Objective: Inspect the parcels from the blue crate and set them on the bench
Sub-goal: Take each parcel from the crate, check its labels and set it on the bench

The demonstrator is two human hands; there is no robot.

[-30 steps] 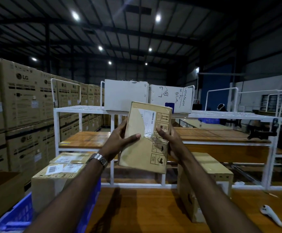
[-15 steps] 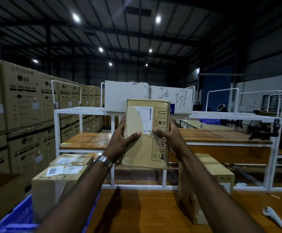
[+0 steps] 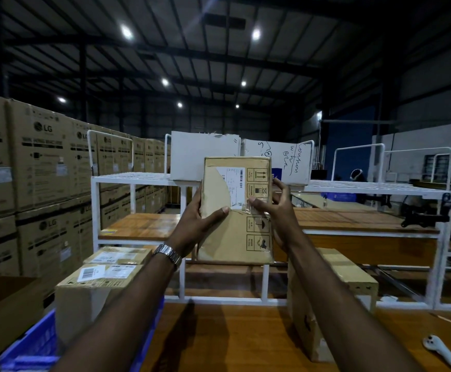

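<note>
I hold a flat brown cardboard parcel (image 3: 236, 232) upright in front of me, its label and handling symbols facing me. My left hand (image 3: 196, 221) grips its left edge, thumb across the front. My right hand (image 3: 275, 210) holds the right edge, thumb and forefinger pinching at the torn clear tape by the label. The blue crate (image 3: 31, 347) sits at the lower left with two labelled parcels (image 3: 103, 280) in it. A brown box (image 3: 337, 288) stands on the wooden bench (image 3: 232, 342) under my right arm.
A white metal shelf frame (image 3: 181, 288) rises behind the bench, with white boards on its top rack. Stacked LG cartons (image 3: 39, 183) fill the left side. A white handheld device (image 3: 440, 350) lies on the bench at the lower right. An open carton (image 3: 1, 304) stands at far left.
The parcel has turned from tilted to upright and squarer to me. My right thumb and forefinger have shifted onto the tape at the label's lower edge.
</note>
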